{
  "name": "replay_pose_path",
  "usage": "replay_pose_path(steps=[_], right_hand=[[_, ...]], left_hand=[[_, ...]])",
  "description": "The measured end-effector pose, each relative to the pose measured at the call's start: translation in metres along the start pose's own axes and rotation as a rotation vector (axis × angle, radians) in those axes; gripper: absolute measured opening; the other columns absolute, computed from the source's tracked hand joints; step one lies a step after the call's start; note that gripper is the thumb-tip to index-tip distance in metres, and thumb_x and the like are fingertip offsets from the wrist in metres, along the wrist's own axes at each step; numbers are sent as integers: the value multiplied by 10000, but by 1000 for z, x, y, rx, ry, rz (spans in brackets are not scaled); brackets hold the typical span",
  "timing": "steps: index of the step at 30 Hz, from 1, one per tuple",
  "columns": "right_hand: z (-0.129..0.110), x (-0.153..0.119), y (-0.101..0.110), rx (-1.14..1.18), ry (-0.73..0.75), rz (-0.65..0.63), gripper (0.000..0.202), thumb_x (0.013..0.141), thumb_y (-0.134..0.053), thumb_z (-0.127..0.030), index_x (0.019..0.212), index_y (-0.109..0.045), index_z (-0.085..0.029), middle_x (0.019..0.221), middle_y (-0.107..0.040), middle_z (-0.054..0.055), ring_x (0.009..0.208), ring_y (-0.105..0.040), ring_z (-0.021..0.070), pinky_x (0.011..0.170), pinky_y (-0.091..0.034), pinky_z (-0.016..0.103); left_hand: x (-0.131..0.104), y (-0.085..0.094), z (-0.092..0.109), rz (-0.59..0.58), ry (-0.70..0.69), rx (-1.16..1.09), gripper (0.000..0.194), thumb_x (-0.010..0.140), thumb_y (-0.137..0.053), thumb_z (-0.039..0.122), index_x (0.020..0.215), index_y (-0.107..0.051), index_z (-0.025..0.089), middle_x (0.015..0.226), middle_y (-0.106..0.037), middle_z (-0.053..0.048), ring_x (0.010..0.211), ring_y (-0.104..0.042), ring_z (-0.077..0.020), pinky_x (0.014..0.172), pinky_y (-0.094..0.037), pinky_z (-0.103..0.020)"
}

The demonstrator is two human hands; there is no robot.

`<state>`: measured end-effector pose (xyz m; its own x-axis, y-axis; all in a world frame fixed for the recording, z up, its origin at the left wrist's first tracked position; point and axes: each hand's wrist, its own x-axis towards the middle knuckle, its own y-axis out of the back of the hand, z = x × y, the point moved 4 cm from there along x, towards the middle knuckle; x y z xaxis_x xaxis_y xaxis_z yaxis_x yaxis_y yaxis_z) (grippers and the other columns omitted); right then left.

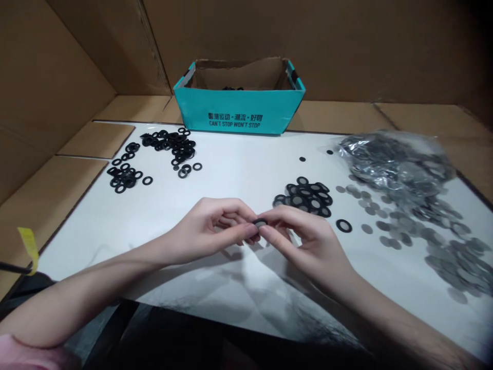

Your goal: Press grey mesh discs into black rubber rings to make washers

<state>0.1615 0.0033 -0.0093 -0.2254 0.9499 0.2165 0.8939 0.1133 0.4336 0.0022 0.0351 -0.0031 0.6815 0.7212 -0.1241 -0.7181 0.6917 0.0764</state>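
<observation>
Both hands meet over the front middle of the white table top (162,267), pinching one small black rubber ring (260,222) with a grey disc in its centre. My left hand (219,226) grips its left edge between thumb and fingers. On the other edge, the thumb and forefinger of my right hand (304,231) are closed. Just beyond the right hand lies a pile of black rings with grey centres (308,198). A similar ring (344,226) rests alone to the right of it. Fingertips partly hide the held ring.
Loose black rings (173,144) lie in heaps at the back left. Flat grey discs (458,262) are scattered along the right, by a clear plastic bag (396,164) of discs. A teal box (239,110) stands at the back. Cardboard walls (327,46) enclose the table.
</observation>
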Motion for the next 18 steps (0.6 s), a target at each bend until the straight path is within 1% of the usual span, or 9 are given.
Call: replay_pose_path(steps=[2, 5, 7, 13, 15, 18], right_hand=[[-2, -1, -2, -69, 75, -16, 176, 891, -555, -198, 733, -627, -173, 638, -629, 6, 569, -526, 103, 535, -398, 238], [0, -2, -4, -63, 59, -50, 252, 898, -528, -201, 648, -547, -174, 593, -573, -1, 550, -481, 101, 519, -361, 240], [1, -2, -6, -5, 14, -83, 270, 902, -515, -220, 635, -510, -179, 592, -559, 0, 553, -475, 106, 515, -352, 242], [3, -4, -10, 180, -94, -135, 292, 898, -516, -290, 631, -462, -188, 586, -483, -14, 565, -437, 108, 512, -341, 237], [5, -5, -11, 220, -131, -140, 293, 901, -518, -305, 638, -465, -187, 602, -491, -9, 581, -450, 113, 527, -351, 240], [7, -7, -11, 238, -153, -133, 284, 903, -522, -310, 651, -482, -183, 622, -508, -2, 602, -470, 119, 543, -362, 243]], left_hand=[[0, -1, 0, 4, 11, 18, 134, 881, -646, 217, 910, -651, 86, 776, -709, -55, 691, -665, -109, 614, -527, -176], [-1, -2, -1, -4, -15, 38, 117, 893, -633, 207, 881, -646, 91, 747, -688, -27, 667, -633, -72, 622, -498, -141], [-2, -2, -2, -6, -19, 45, 133, 912, -609, 220, 872, -639, 97, 740, -677, -19, 668, -626, -65, 628, -496, -134], [-5, -4, -1, 21, -33, 55, 186, 924, -591, 255, 816, -607, 104, 661, -628, 3, 597, -578, -57, 546, -454, -130], [-5, -5, 0, 7, -25, 48, 178, 918, -595, 239, 803, -598, 103, 651, -614, 7, 592, -565, -56, 547, -447, -134], [-4, -4, 0, -36, 27, 10, 163, 903, -607, 217, 788, -573, 107, 651, -607, 8, 596, -569, -61, 560, -458, -142]])
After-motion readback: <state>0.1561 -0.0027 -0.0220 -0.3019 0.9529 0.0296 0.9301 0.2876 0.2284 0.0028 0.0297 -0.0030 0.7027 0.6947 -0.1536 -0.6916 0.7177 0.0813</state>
